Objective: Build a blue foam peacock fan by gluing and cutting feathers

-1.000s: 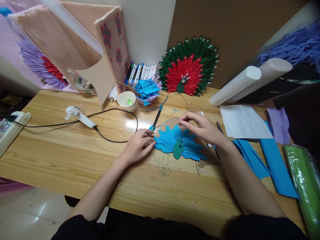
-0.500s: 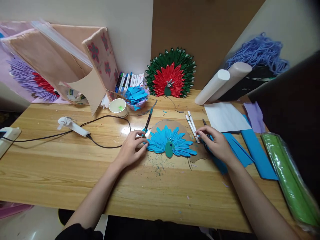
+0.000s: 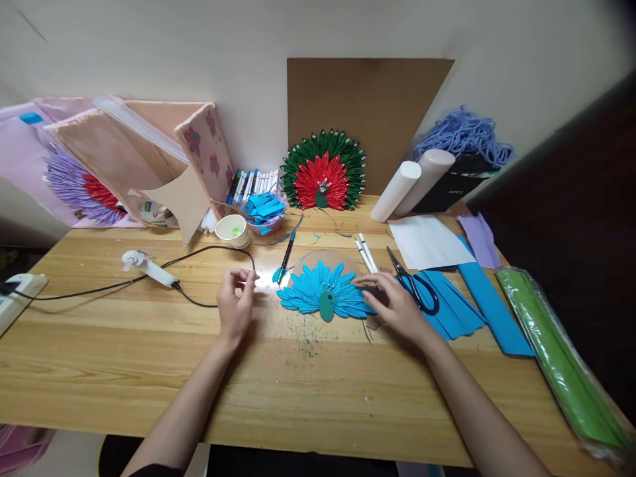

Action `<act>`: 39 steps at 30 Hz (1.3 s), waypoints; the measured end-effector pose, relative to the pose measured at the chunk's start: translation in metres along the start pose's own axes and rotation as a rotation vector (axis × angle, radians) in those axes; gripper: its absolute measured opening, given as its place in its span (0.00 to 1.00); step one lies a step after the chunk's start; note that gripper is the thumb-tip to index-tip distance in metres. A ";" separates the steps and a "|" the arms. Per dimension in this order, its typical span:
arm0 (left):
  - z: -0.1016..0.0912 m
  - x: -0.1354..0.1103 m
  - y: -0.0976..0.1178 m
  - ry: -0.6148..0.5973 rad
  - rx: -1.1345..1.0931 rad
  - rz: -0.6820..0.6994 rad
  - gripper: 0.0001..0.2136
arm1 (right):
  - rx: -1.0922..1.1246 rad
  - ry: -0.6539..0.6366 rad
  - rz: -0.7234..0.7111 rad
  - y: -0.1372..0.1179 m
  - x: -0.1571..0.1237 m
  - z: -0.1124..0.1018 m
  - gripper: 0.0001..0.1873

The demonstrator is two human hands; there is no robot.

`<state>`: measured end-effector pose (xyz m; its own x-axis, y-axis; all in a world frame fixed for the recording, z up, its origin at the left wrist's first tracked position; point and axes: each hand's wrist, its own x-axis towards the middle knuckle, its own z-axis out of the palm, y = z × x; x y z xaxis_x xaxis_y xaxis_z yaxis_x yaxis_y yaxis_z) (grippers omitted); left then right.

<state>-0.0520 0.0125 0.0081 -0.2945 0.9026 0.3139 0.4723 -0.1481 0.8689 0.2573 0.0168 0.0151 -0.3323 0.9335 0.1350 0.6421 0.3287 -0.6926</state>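
A blue paper peacock (image 3: 303, 291) with a green body lies on a round brown cardboard base (image 3: 325, 257) before me. At its right edge is my right hand (image 3: 395, 308), fingers spread and fingertips close to the outer feathers; I cannot tell if they touch. My left hand (image 3: 235, 306) is apart from the peacock on the left, fingers loosely curled and no object visible in them. Between left hand and base a dark marker (image 3: 287, 258) lies by a small blue petal (image 3: 276, 275). Black-handled scissors (image 3: 413, 285) rest on blue paper (image 3: 450, 308) beyond my right hand.
Left: a white glue gun (image 3: 152, 268) with a black cord. Behind: a paper cup (image 3: 231, 228), a bowl of blue strips (image 3: 265, 211), a green-and-red peacock (image 3: 322, 173). Right: white markers (image 3: 366, 253), white rolls (image 3: 397, 192), wrapped green paper (image 3: 561, 361).
My left hand has drawn back leftward from the peacock's feathers, its fingers curling. My right hand has moved left from the scissors to the peacock's right edge. The view has tilted up.
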 end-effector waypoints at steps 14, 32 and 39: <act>-0.004 0.009 -0.001 0.132 -0.128 -0.037 0.18 | 0.012 0.020 -0.022 0.004 -0.002 0.009 0.12; -0.035 0.027 -0.002 0.397 0.109 0.052 0.32 | -0.012 0.059 -0.049 0.007 -0.002 0.011 0.10; -0.091 0.027 -0.015 0.236 0.273 -0.003 0.18 | 0.131 -0.014 0.100 -0.005 0.007 0.014 0.14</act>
<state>-0.1425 0.0024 0.0386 -0.4651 0.7798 0.4189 0.6662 -0.0032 0.7457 0.2419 0.0198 0.0095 -0.2815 0.9582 0.0513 0.5774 0.2119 -0.7885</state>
